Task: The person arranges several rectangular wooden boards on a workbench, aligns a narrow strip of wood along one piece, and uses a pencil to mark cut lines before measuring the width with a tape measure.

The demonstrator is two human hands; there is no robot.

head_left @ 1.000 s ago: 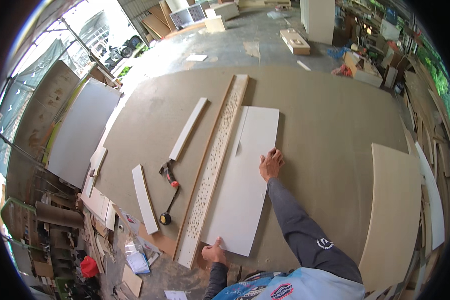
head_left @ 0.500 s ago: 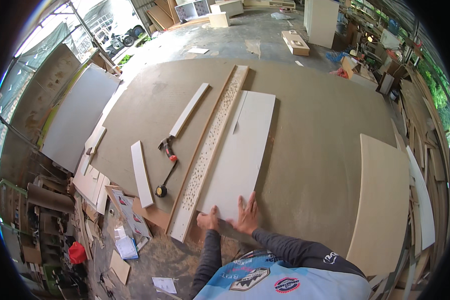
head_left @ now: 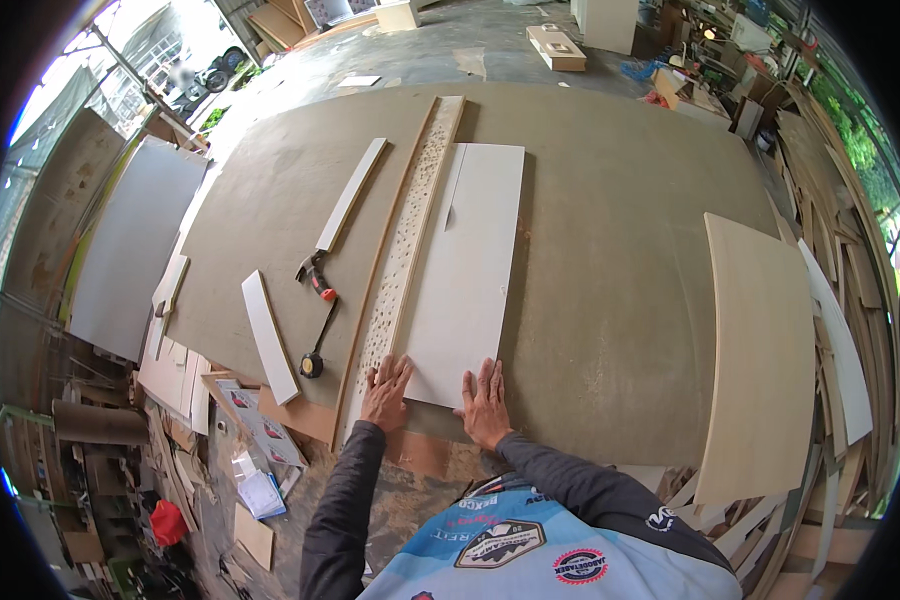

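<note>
A white board [head_left: 467, 270] lies flat on the large brown work surface, its long side close against a long narrow wooden piece [head_left: 410, 226] with a speckled, hole-marked face. My left hand [head_left: 386, 393] rests with fingers stretched on the near part of the speckled piece, beside the white board's near left corner. At the near right corner, my right hand [head_left: 486, 402] lies on the board with fingers spread. To the left are a hammer [head_left: 316, 276] with a red and black handle, a tape measure [head_left: 312, 364], and two narrow white strips [head_left: 270, 337].
The brown sheet [head_left: 610, 300] spreads widely around the boards. A pale curved panel [head_left: 757, 350] overlaps its right side, next to stacked offcuts [head_left: 860, 270]. Papers [head_left: 260, 493] and scraps lie on the floor at lower left. A pale box-like piece [head_left: 556, 48] stands beyond the far edge.
My left hand has moved from the white board's near corner onto the speckled piece, its fingers now extended. My right hand stays at the board's near right corner. The view has shifted slightly.
</note>
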